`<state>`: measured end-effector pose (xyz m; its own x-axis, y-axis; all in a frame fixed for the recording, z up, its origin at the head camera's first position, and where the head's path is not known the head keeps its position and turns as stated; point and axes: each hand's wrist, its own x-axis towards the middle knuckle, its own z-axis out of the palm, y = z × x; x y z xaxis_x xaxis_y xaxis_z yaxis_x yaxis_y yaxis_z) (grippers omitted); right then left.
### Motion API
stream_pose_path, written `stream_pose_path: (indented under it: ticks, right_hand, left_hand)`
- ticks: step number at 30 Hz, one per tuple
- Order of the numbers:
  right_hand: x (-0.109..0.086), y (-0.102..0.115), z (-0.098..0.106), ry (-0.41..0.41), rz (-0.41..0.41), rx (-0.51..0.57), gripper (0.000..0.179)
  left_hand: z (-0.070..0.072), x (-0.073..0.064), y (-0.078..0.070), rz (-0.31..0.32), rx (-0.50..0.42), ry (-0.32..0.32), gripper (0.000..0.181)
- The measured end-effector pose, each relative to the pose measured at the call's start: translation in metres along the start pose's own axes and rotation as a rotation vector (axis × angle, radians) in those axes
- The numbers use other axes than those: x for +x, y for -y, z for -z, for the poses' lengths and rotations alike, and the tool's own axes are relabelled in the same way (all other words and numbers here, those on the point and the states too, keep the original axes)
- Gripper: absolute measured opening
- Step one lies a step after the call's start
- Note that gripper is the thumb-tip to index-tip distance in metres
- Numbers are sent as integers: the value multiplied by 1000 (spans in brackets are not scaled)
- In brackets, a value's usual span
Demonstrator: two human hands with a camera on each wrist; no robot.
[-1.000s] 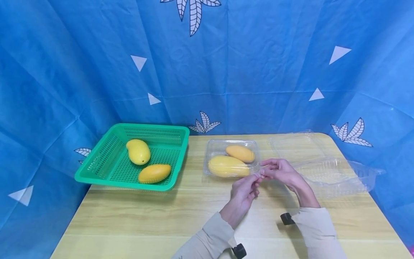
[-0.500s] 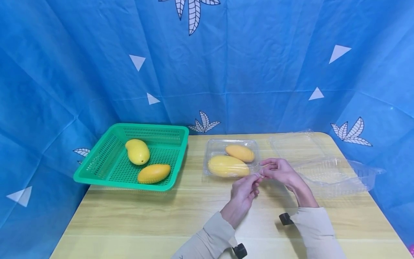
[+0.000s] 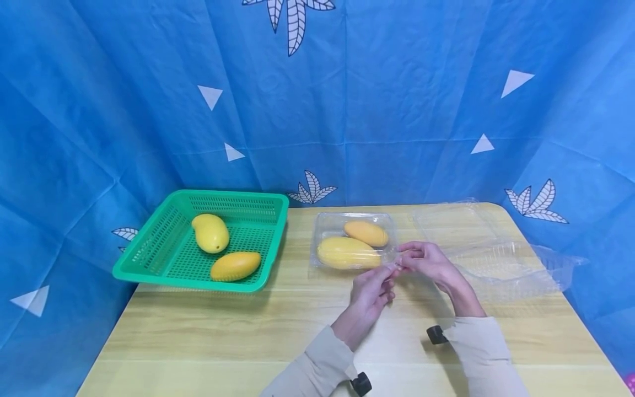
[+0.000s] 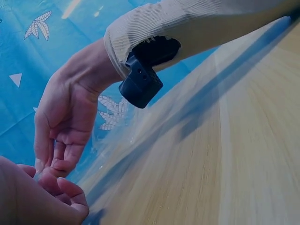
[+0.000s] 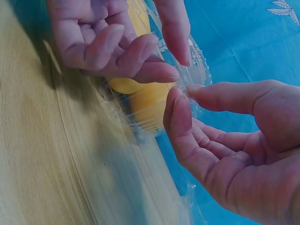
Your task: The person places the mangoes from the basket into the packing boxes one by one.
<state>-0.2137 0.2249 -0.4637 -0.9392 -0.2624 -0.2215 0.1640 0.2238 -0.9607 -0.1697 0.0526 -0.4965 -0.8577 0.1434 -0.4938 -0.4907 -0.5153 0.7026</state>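
A clear plastic clamshell box with its lid down stands mid-table in the head view. Inside lie a larger yellow mango and a smaller orange mango. At the box's front right corner my left hand pinches the rim between thumb and finger. My right hand pinches the same rim right beside it, thumb against forefinger. The right wrist view shows both sets of fingertips at the clear rim. Fingers hide part of that corner.
On the left a green plastic basket holds a yellow mango and an orange mango. To the right lies another clear clamshell box, its lid folded back. A blue curtain hangs behind the wooden table.
Both hands stay at the box corner with hardly any movement. The whole head view has shifted very slightly. The mangoes and basket have not moved.
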Motion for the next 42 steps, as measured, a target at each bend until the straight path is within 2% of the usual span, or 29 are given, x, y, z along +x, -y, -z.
stream_pose_path:
  ticks: [7,12,17,21,24,27,29,33,35,37,42]
  right_hand:
    - [-1,-3,1,-3,-2,10,46]
    - [-2,-4,2,1,19,10,46]
    - [-3,-2,3,-1,21,13,45]
    - [-3,-3,2,-1,22,8,47]
    - [-3,-3,2,-2,23,2,48]
    - [-3,-3,2,-1,23,2,47]
    - [-2,-2,1,1,24,2,46]
    - [-1,-2,0,2,22,-8,45]
    - [-1,-1,0,-2,19,-9,44]
    - [-1,-1,0,-2,17,-10,44]
    - [-1,-1,0,-1,16,-1,44]
  left_hand:
    - [15,-3,-4,13,66,117,21]
    - [30,-6,-9,36,191,226,28]
    - [36,-7,-16,-11,340,331,31]
    - [37,-9,-22,-59,486,368,25]
    - [39,-12,-32,-132,649,408,22]
    - [43,-15,-46,-255,801,485,22]
    - [46,-18,-56,-340,880,542,24]
    - [51,-22,-74,-439,1011,633,22]
    - [53,-25,-82,-469,1064,637,21]
    - [55,-27,-90,-498,1105,614,19]
    - [59,-30,-107,-579,1085,526,21]
